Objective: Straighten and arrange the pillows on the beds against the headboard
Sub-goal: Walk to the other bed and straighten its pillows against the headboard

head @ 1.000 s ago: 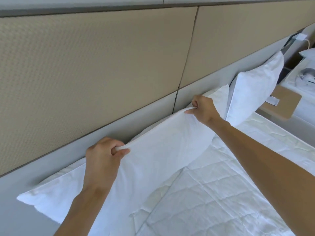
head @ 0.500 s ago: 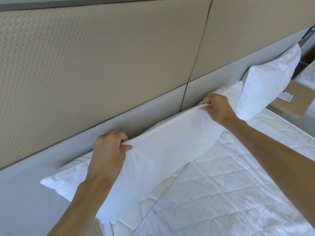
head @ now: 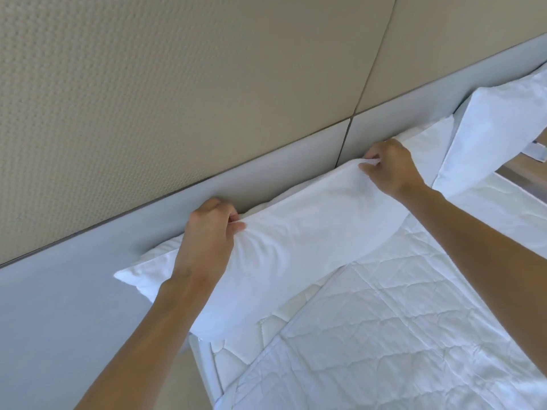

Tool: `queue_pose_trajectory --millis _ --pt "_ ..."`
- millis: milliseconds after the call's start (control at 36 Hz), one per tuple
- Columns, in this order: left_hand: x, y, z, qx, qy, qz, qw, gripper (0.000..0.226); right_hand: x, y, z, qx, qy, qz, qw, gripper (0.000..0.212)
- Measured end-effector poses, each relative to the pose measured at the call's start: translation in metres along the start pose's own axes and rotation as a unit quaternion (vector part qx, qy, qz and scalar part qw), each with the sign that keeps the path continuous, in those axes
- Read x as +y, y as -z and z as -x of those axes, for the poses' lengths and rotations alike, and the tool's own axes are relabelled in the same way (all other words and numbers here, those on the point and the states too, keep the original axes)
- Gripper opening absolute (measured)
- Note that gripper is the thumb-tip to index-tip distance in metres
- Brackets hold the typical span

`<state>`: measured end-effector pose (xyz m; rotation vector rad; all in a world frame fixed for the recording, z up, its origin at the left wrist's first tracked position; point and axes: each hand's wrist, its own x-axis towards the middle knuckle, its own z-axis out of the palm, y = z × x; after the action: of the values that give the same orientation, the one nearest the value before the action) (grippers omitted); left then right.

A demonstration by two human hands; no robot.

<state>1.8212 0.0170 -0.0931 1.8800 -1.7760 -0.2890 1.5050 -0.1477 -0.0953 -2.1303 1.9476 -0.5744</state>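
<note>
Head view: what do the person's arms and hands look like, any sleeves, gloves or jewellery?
Both forearms are bare as far as the frame shows, with no sleeve visible. The left hand and right hand wear no gloves, and no rings, watch or bracelets show.

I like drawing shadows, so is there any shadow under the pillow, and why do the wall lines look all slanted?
In the head view, soft even daylight; the near pillow casts only a faint grey shade onto the quilted bedding below it. The headboard seams slant because the wide-angle camera is tilted. The picture is a little soft overall, with no glare. Both the left hand and the right hand look clear.
</note>
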Motion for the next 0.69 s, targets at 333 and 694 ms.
queue_pose_trajectory --millis 333,694 --pt "-0.053 0.076 0.075 -0.013 0.137 -0.165 0.977 0.025 -0.113 -0.026 0.093 -0.173 0.201 -0.093 0.960 0.036" --pt "-0.075 0.095 0.069 0.127 0.049 -0.032 0.990 0.010 -0.160 -0.037 0.100 -0.053 0.202 -0.069 0.976 0.016"
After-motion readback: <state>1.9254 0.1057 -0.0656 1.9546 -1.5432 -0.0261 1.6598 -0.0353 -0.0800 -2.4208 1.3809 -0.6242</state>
